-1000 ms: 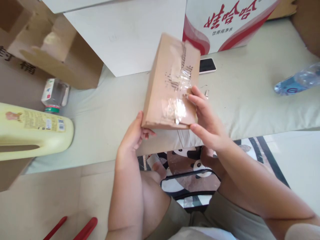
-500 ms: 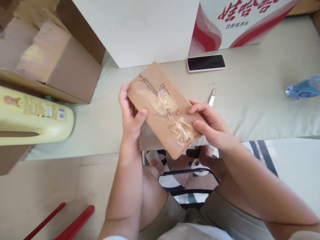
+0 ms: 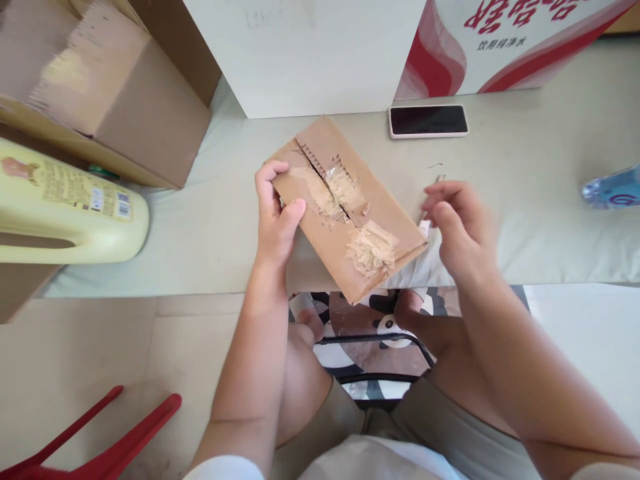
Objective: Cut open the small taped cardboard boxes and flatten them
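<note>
My left hand [image 3: 277, 217] grips the left edge of a small brown cardboard box [image 3: 325, 247], fingers behind it and thumb on its face. The box is tilted, its top seam slit partway. Two rough, peeled patches with torn tape and frayed paper mark that face. My right hand [image 3: 465, 230] is off the box, fingers curled and apart from the thumb. It hovers over a slim white utility knife [image 3: 425, 227] lying on the covered surface, hiding the knife's middle. Whether the fingers touch the knife is hard to tell.
A phone [image 3: 429, 121] lies by a white and red carton [image 3: 320, 60]. A blue-labelled bottle [image 3: 615, 190] lies at right. At left are an open cardboard box [image 3: 155, 113] and a yellow jug [image 3: 110, 220]. Red bars [image 3: 145, 433] show lower left.
My right hand has let go of the box's right end and moved right, over the utility knife. My left hand keeps its hold on the box. The view has shifted slightly.
</note>
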`<state>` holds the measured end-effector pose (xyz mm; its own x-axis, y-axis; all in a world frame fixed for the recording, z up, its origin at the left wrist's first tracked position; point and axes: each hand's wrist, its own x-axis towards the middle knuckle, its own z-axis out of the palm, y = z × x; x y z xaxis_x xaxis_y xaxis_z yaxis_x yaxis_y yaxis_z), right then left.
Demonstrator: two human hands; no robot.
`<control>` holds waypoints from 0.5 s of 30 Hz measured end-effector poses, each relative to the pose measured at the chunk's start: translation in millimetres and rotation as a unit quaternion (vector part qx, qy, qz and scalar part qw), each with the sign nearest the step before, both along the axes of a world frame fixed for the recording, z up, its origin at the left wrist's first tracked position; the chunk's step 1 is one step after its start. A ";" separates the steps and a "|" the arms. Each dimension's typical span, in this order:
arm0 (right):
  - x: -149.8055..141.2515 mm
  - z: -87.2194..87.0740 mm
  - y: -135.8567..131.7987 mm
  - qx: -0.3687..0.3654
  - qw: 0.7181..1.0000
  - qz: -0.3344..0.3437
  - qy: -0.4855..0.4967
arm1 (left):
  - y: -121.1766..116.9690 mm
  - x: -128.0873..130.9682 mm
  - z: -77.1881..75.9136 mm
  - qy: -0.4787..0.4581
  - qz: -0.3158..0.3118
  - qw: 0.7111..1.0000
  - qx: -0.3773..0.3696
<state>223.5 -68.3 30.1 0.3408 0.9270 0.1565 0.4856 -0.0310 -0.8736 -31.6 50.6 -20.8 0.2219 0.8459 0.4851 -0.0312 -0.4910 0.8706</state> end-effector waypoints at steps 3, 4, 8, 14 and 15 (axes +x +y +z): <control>17.4 -1.8 2.2 -0.175 0.963 -0.082 -0.187 | 1.3 1.1 -1.3 0.002 0.015 1.000 0.009; 21.3 -3.5 3.5 -0.228 0.944 -0.069 -0.226 | 1.7 1.8 -1.5 0.002 0.018 1.000 0.012; 25.9 -11.4 9.6 -0.300 0.911 -0.020 -0.281 | 3.8 5.2 -1.9 0.000 0.017 1.000 0.018; 19.6 17.3 3.5 -0.112 0.984 -0.002 0.136 | 3.8 7.3 -2.1 0.006 0.026 0.999 0.035; 18.8 27.1 -0.9 -0.067 0.974 0.016 0.214 | 3.6 7.5 -2.0 0.009 0.026 0.999 0.033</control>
<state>242.3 -69.2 57.2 0.3193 0.9405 -0.1167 0.0799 -0.1494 -0.9855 -24.0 54.2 -22.8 0.1882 0.8229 0.5361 0.0103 -0.5474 0.8368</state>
